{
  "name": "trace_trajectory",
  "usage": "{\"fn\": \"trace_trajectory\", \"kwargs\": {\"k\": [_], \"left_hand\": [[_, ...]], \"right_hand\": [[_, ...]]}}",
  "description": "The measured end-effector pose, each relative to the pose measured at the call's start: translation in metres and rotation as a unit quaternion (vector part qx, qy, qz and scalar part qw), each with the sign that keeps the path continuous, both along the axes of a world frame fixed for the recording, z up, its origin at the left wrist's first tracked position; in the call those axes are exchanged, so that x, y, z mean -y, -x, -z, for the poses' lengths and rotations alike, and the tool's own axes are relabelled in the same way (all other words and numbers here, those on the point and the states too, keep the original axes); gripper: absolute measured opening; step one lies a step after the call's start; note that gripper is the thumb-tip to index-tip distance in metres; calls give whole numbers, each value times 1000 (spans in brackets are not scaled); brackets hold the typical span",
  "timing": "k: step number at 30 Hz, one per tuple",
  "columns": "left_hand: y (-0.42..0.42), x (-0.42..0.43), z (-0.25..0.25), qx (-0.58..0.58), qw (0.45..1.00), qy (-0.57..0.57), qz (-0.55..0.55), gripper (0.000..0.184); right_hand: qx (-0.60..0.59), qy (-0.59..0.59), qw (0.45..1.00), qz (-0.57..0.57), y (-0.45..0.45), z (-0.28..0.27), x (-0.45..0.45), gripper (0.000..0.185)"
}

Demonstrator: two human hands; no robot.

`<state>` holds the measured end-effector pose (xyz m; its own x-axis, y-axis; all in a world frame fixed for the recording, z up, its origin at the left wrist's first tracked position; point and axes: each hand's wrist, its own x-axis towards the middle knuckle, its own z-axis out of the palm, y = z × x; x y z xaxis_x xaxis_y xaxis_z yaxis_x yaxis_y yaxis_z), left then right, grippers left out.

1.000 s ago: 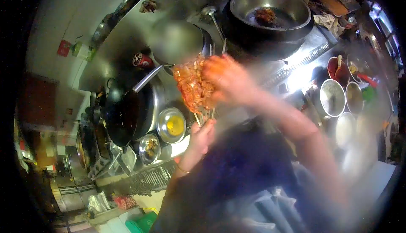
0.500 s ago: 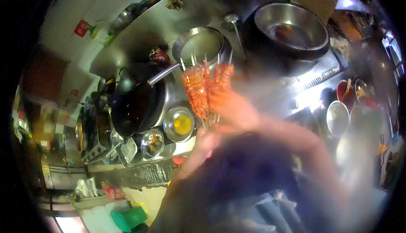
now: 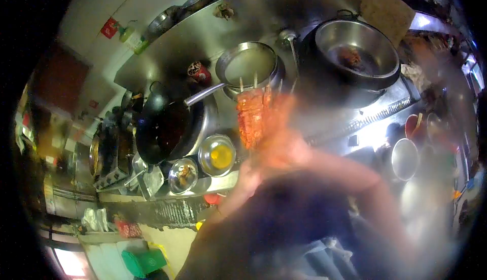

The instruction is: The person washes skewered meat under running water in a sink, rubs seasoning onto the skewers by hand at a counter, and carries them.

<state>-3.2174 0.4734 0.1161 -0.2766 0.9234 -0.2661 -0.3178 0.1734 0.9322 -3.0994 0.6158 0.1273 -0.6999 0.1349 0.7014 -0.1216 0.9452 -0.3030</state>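
A bunch of meat skewers (image 3: 252, 120), coated in orange-red seasoning, stands upright in front of me with the pointed stick ends facing away. My left hand (image 3: 247, 178) is closed round the lower ends of the sticks. Against the right side of the meat is my right hand (image 3: 287, 148), stained orange and blurred by motion, so its fingers cannot be made out. It covers part of the bunch. Just beyond the stick tips sits a metal pot of pale liquid (image 3: 247, 66) with a long handle.
At left is a dark wok (image 3: 165, 127). Near it stand a bowl with yellow liquid (image 3: 217, 155) and a small bowl of brown bits (image 3: 182, 176). A ladle (image 3: 290, 41) and a large steel pot (image 3: 324, 39) lie to the right. White containers (image 3: 405, 159) stand at far right.
The meat skewers have shifted slightly right in view and look more bunched together. My right hand has moved closer round their right side. The whole view has moved a little.
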Motion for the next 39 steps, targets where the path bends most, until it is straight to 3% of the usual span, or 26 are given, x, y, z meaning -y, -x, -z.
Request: {"fn": "trace_trajectory", "kwargs": {"k": [2,3,4,5,7,8,10,11,14,15,18,19,22,25,28,29,32,33,36,39], "left_hand": [[6,-1,15,-8,998,50,-32,3],[-1,-4,13,-47,998,-24,-40,6],[-3,-6,17,-118,992,-41,-29,7],[-5,-7,22,-189,980,-56,-14,9],[-12,-13,21,-295,952,-86,-9,16],[-9,-11,24,-268,962,-61,9,21],[-2,-4,29,-210,977,-9,39,34],[-1,-2,29,-171,983,16,58,39],[-6,2,16,-43,995,49,71,51],[-15,3,3,5,998,34,48,53],[-15,5,1,110,993,30,35,53],[-11,6,1,137,989,33,41,52],[-5,4,-7,102,992,61,39,43],[-7,-4,10,-13,998,43,-42,31],[0,-12,27,-231,972,-30,-41,27],[0,-12,28,-160,986,-26,-40,26],[1,-10,19,6,999,8,-36,26],[2,-8,13,28,998,35,-31,26],[0,-5,-1,72,995,59,-22,27],[0,-3,8,82,994,63,-39,32]], "right_hand": [[-70,71,988,122,0,-11,-10,62],[-148,127,947,255,3,-33,-4,62],[-221,304,911,173,18,-33,-6,61],[-287,468,831,87,35,-29,-10,60],[-346,598,722,44,48,-32,-7,52],[-383,651,655,26,54,-33,-6,48],[-329,740,579,-95,47,-27,-18,42],[-338,752,555,-109,45,-26,-17,32],[-284,811,469,-203,37,-21,-25,32],[-261,810,491,-188,38,-11,-28,37],[-244,839,450,-183,37,-4,-30,41],[-237,839,461,-167,39,-4,-30,47],[-274,798,511,-164,49,-2,-23,44],[-371,596,707,82,63,-24,-1,45],[-345,591,727,53,64,-28,-3,50],[-356,645,675,-33,69,-26,-9,39],[-312,752,569,-114,63,-27,-16,26],[-296,748,588,-85,65,-22,-18,24],[-179,611,770,34,64,14,-33,25],[-238,674,698,39,67,10,-12,25]]}}
